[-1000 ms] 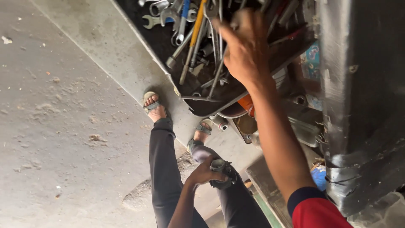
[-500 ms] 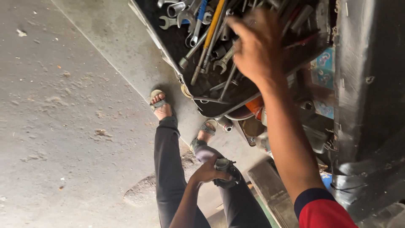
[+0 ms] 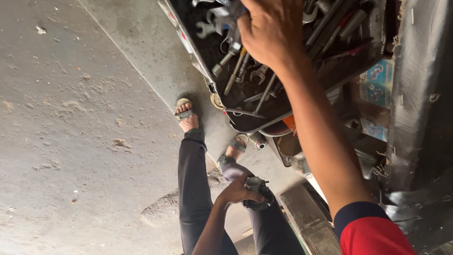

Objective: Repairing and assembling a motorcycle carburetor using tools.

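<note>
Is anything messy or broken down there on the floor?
Yes, a bit. The concrete floor has a chipped, crumbly hollow beside the legs, with grit scattered about. The wrenches lie jumbled every which way in the tool tray, where the right hand digs. The left hand grips a small metal part.

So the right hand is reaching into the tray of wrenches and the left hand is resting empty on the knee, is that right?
Not quite. The left hand is not empty: the head view shows its grip around a small dark metal part held over the knee. The right hand is indeed reaching into the tray of wrenches.
</note>
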